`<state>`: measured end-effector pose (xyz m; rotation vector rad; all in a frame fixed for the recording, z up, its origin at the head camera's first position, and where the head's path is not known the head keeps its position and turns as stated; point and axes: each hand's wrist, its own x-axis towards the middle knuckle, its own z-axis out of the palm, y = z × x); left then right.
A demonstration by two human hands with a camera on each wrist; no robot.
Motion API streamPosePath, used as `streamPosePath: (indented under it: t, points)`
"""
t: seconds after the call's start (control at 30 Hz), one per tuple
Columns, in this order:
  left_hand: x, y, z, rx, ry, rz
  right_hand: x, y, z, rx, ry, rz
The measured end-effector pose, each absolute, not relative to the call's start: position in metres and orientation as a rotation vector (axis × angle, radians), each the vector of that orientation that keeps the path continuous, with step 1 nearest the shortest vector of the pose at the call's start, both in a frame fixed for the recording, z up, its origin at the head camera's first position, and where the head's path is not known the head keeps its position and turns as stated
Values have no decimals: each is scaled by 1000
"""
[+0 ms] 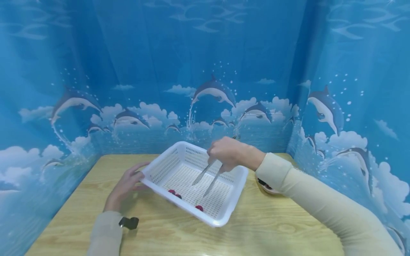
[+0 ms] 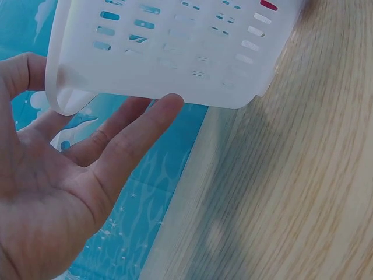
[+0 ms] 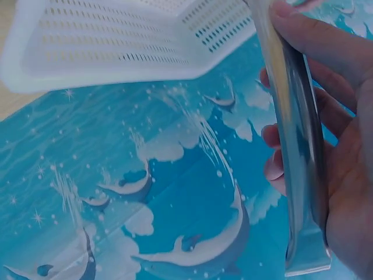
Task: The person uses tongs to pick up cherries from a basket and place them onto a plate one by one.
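A white perforated plastic basket [image 1: 189,181] is tilted, its near side lower. Red cherries lie along the inner near side: a pair [image 1: 174,193] to the left and one cherry [image 1: 199,208] farther right. My left hand [image 1: 128,181] holds the basket's left end by the rim; in the left wrist view its fingers [image 2: 131,140] reach under the basket. Metal tongs [image 3: 294,146] are in my right hand [image 1: 227,153], gripped above the basket. Their two tips point down into it, apart, with nothing visible between them.
A wooden table [image 1: 275,227] carries the basket. A shallow bowl [image 1: 270,191] with dark contents stands to the right, partly hidden by my right sleeve. Blue dolphin-print curtains [image 1: 160,89] enclose the back and sides.
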<state>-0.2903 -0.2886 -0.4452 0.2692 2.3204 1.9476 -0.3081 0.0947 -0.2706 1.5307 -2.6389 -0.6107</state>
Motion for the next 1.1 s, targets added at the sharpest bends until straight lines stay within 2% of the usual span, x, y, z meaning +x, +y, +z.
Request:
streamPosePath:
  t: [0.77,1.1]
  points:
    - [-290,-289,-445,268,2322,1940,-313,71,-323,1609,-2734,-671]
    - [-289,-288,-444,238,2339,1918,-310,73,-328,1618,-2670,-690]
